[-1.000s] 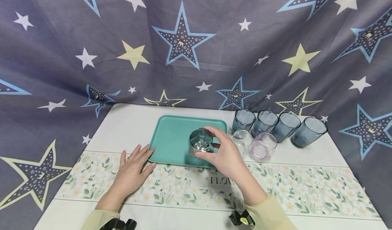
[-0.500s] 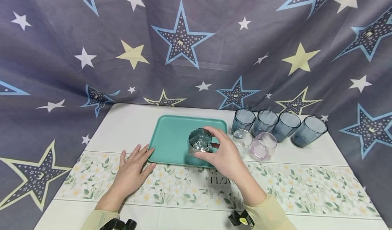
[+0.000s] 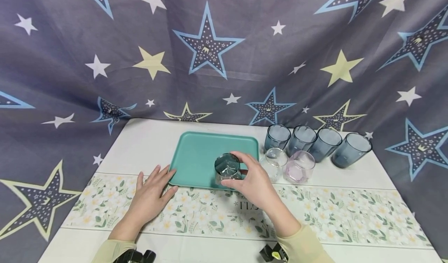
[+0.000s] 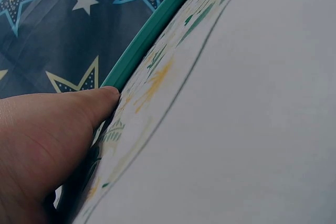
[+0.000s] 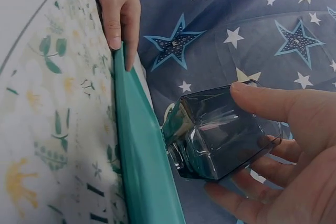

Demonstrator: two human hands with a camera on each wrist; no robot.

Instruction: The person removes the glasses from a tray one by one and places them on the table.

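Observation:
My right hand [image 3: 253, 181] grips a smoky grey-blue drinking glass [image 3: 226, 166] by its side, thumb in front and fingers behind. The glass is over the front right part of a green rectangular tray [image 3: 196, 154]. In the right wrist view, the faceted glass [image 5: 210, 135] has its base right at the tray's surface [image 5: 147, 150], and its rim lies toward my palm. My left hand [image 3: 150, 197] lies flat with spread fingers, its fingertips and thumb at the tray's left front corner. The left wrist view shows that thumb [image 4: 105, 98] against the tray's edge.
To the right of the tray, a clear glass [image 3: 275, 162] and a pinkish glass [image 3: 299, 169] stand side by side. Behind them is a row of several blue glasses [image 3: 304, 140]. A star-patterned curtain [image 3: 210, 92] hangs behind the table, which has a floral strip [image 3: 196, 212].
My right hand has brought the glass slightly down and toward me, and its rim has shifted nearer the tray's front. The left hand stays in place.

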